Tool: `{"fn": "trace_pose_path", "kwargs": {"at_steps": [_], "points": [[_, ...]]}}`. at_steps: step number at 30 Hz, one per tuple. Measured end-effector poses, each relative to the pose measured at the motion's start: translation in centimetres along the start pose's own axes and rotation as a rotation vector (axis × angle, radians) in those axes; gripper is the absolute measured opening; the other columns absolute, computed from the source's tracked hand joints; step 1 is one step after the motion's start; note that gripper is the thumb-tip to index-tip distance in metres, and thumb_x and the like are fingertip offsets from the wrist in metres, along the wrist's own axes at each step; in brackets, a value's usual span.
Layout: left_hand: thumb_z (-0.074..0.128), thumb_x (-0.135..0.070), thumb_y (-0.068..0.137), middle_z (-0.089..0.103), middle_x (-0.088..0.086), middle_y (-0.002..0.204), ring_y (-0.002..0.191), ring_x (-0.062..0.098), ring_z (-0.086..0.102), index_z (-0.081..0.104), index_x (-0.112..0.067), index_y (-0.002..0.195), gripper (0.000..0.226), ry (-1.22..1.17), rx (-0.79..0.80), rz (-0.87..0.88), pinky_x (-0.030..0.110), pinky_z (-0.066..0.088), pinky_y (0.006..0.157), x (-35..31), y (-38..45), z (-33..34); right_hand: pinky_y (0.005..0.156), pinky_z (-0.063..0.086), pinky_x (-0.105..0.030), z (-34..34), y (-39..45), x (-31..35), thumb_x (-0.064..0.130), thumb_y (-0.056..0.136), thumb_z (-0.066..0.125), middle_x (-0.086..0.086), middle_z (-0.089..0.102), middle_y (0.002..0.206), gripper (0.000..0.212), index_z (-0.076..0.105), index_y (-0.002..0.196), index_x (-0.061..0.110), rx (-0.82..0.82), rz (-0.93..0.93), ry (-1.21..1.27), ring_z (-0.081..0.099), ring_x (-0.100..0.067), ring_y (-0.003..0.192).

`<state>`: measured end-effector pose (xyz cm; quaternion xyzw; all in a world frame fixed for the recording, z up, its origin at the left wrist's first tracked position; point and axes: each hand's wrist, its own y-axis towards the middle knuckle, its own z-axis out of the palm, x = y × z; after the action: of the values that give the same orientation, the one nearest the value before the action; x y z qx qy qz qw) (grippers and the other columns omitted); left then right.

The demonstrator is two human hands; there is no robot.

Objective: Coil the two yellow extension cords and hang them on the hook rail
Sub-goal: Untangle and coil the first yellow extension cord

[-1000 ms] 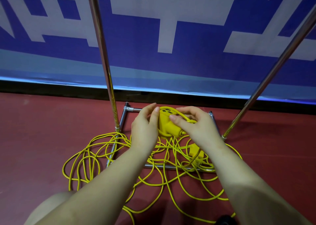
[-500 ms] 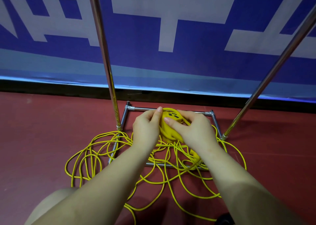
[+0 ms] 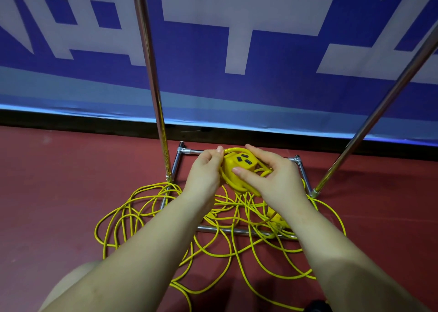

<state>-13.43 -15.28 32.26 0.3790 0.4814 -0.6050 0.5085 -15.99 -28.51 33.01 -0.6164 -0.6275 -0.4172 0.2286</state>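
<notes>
A yellow socket block (image 3: 239, 169) with dark outlets is held just above the floor between both hands. My left hand (image 3: 205, 173) grips its left side together with a loop of yellow cord. My right hand (image 3: 272, 174) curls over its right side, thumb pressed on the block's front. Loose yellow cord (image 3: 147, 207) lies tangled on the red floor beneath and around my forearms. A second yellow plug end (image 3: 278, 221) lies in the tangle under my right wrist. The hook rail is out of view above.
A chrome rack base (image 3: 237, 230) frames the tangle, with a left upright pole (image 3: 151, 74) and a right upright pole (image 3: 379, 107) rising from it. A blue and white banner (image 3: 213, 50) hangs behind. My knee (image 3: 71, 285) shows at bottom left.
Both hands have turned the socket block so its outlets face up, and a cord loop now arches over its far end. The hands shifted slightly away from me.
</notes>
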Motion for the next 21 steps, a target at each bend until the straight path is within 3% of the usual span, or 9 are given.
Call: {"fn": "trace_pose_path", "kwargs": {"at_steps": [3,6,9,15,21], "points": [[0.047,-0.064,0.086,0.066,0.017,0.114,0.107,0.033,0.063,0.054,-0.010,0.120,0.065,0.053,0.065,0.007,0.051,0.047,0.096,0.13,0.32,-0.19,0.091,0.051,-0.036,-0.03,-0.09,0.18,0.043,0.068,0.079,0.009,0.069,0.104,0.059,0.062,0.122,0.026,-0.032,-0.019,0.050,0.064,-0.006,0.099],[0.040,-0.086,0.067,0.067,0.002,0.120,0.114,0.018,0.062,0.058,-0.025,0.125,0.086,0.114,0.188,-0.018,0.046,0.043,0.103,0.53,0.71,-0.23,0.089,0.052,-0.032,-0.29,-0.07,0.55,0.040,0.069,0.079,0.009,0.070,0.099,0.058,0.062,0.122,0.025,-0.052,-0.037,0.090,0.065,-0.004,0.094],[0.038,-0.078,0.073,0.068,0.005,0.117,0.110,0.020,0.064,0.059,-0.021,0.123,0.078,0.078,0.220,-0.036,0.046,0.047,0.099,0.34,0.54,-0.06,0.087,0.050,-0.025,-0.49,-0.03,0.75,0.039,0.069,0.077,0.007,0.069,0.096,0.058,0.061,0.123,0.025,-0.020,-0.077,0.058,0.064,-0.005,0.092],[0.035,-0.078,0.078,0.072,0.011,0.102,0.100,0.027,0.068,0.069,-0.017,0.105,0.075,0.082,0.077,0.026,0.052,0.050,0.093,0.30,0.13,0.09,0.090,0.042,-0.022,-0.09,0.02,0.86,0.057,0.073,0.062,0.015,0.060,0.094,0.063,0.056,0.129,0.029,0.047,-0.122,-0.086,0.056,-0.008,0.099],[0.021,-0.055,0.097,0.073,0.008,0.086,0.088,0.024,0.069,0.070,-0.015,0.089,0.063,0.192,-0.035,0.081,0.040,0.055,0.083,0.01,-0.22,0.06,0.087,0.038,-0.018,0.07,0.20,0.83,0.065,0.077,0.056,0.011,0.059,0.100,0.063,0.055,0.129,0.031,0.116,-0.096,-0.144,0.052,-0.009,0.101]]}}
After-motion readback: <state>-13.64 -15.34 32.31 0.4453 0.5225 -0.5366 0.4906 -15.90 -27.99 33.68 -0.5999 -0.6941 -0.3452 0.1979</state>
